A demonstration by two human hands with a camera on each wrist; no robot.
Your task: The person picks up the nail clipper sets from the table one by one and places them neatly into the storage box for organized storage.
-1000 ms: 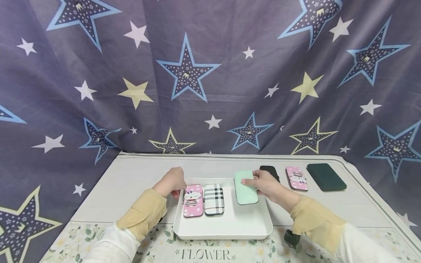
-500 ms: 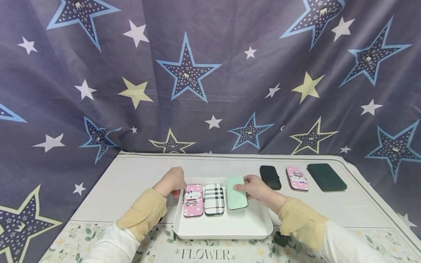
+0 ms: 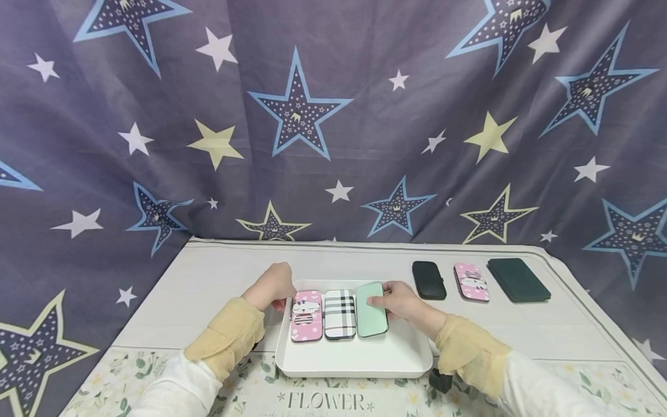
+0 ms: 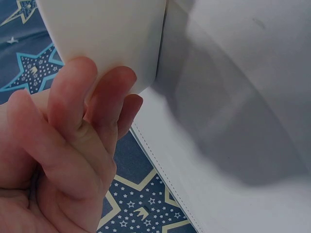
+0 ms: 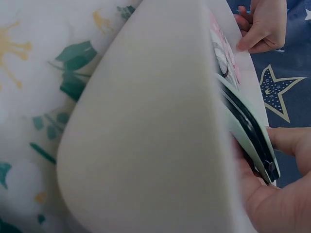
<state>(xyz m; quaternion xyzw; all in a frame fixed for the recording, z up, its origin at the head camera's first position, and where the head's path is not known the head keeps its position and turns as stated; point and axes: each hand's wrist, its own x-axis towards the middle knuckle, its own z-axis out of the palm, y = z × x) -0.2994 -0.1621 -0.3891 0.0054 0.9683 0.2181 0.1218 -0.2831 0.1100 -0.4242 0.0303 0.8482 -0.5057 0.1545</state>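
Note:
A shallow white tray (image 3: 359,360) stands on the table. My left hand (image 3: 273,285) holds its back left edge, the fingertips against the outer wall (image 4: 114,34) in the left wrist view. With thumb on top and fingers beneath, my right hand (image 3: 403,301) pinches a flat mint green case (image 3: 371,317). That case lies slightly slanted inside the tray, right beside a plaid case (image 3: 340,315). To the left of the plaid one is a pink cat-print case (image 3: 306,329). The right wrist view shows the mint case (image 5: 248,124) edge-on, with a dark rim.
Behind the tray to the right lie a black case (image 3: 429,280), another pink case (image 3: 471,282) and a larger dark green flat case (image 3: 518,280). A flowered mat (image 3: 325,401) covers the table's front. A star-print curtain (image 3: 333,116) hangs behind the table.
My right hand has brought the mint green case leftward and down, from above the tray's right half to beside the plaid case. The left hand has stayed at the tray's edge.

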